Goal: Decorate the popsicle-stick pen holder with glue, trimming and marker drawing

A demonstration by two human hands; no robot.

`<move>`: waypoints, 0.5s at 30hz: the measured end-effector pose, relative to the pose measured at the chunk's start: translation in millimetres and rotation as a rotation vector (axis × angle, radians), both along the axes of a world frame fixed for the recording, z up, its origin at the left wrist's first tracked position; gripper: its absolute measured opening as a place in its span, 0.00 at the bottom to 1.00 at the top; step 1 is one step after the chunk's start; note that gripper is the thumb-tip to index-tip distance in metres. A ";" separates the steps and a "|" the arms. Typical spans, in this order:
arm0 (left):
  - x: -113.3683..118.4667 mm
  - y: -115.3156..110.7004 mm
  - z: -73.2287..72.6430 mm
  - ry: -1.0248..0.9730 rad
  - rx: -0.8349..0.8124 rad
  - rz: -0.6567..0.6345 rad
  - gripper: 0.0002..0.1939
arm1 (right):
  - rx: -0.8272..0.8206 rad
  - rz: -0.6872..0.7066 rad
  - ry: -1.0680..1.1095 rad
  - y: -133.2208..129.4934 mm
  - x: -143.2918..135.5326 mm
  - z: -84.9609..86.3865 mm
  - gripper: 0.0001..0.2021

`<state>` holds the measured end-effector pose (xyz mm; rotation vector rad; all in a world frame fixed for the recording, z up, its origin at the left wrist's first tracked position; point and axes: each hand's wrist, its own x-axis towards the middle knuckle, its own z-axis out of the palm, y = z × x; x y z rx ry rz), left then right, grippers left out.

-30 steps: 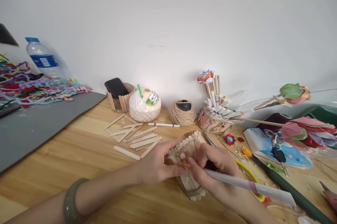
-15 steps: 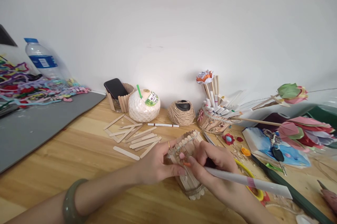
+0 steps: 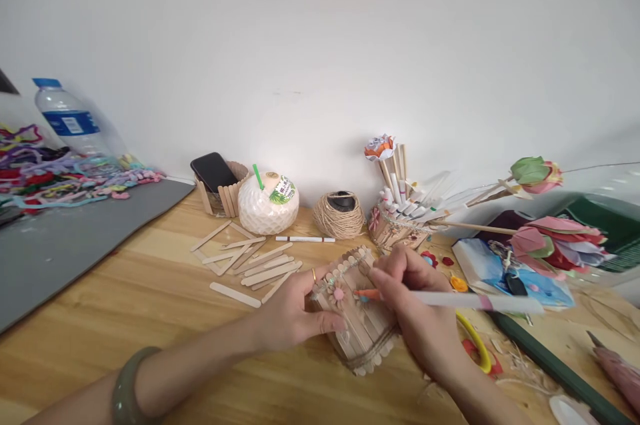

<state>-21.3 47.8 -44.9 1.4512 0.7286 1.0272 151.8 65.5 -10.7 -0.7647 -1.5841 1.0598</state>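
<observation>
My left hand [image 3: 287, 318] is closed around the left side of a small craft-stick holder [image 3: 357, 342], thumb across its front. It lies tilted on the table, with twine along its lower edge. A flower with a pink centre [image 3: 339, 294] decorates its front, and a small blue-centred one [image 3: 365, 299] shows partly beside it. Pinched in my right hand [image 3: 420, 308] is a white marker [image 3: 470, 301] with a purple band. Its orange tip end [image 3: 369, 294] points left, over the blue-centred flower; whether it touches the surface I cannot tell.
Loose craft sticks [image 3: 270, 272] lie left of the holder. Behind stand a wrapped coconut [image 3: 269, 208], a twine ball [image 3: 339, 217] and a cup of markers [image 3: 395, 233]. Yellow-handled scissors [image 3: 475, 342], paper flowers [image 3: 555, 245] and a dark green tool [image 3: 545, 358] lie right.
The marker's tip has moved from below the pink-centred flower rightward to the blue-centred one, and the marker lies more level. My left hand still holds the craft-stick holder. The view has shifted slightly.
</observation>
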 end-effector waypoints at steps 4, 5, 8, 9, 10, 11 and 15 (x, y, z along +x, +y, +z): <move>0.2 -0.8 -0.7 -0.007 -0.025 -0.015 0.16 | -0.243 -0.018 0.273 5.3 -1.0 -0.4 0.17; 0.4 -1.1 -0.6 -0.012 -0.025 -0.023 0.17 | -0.265 -0.015 0.311 5.4 -1.3 0.3 0.17; 1.1 -2.1 0.4 0.004 -0.031 -0.025 0.19 | -0.266 -0.039 0.349 3.6 -1.2 1.3 0.16; 1.5 -2.5 0.8 0.012 -0.032 -0.023 0.20 | -0.250 -0.047 0.344 2.8 -0.8 1.0 0.16; 1.8 -2.9 1.2 0.018 -0.031 -0.021 0.21 | -0.223 -0.051 0.332 1.9 -0.3 0.4 0.15; 2.2 -3.4 1.6 0.023 -0.025 -0.020 0.21 | -0.189 -0.056 0.311 0.9 0.1 -0.3 0.14; 4.5 -6.2 2.3 0.048 -0.005 0.007 0.22 | -0.033 -0.063 0.164 -5.8 0.3 -1.5 0.12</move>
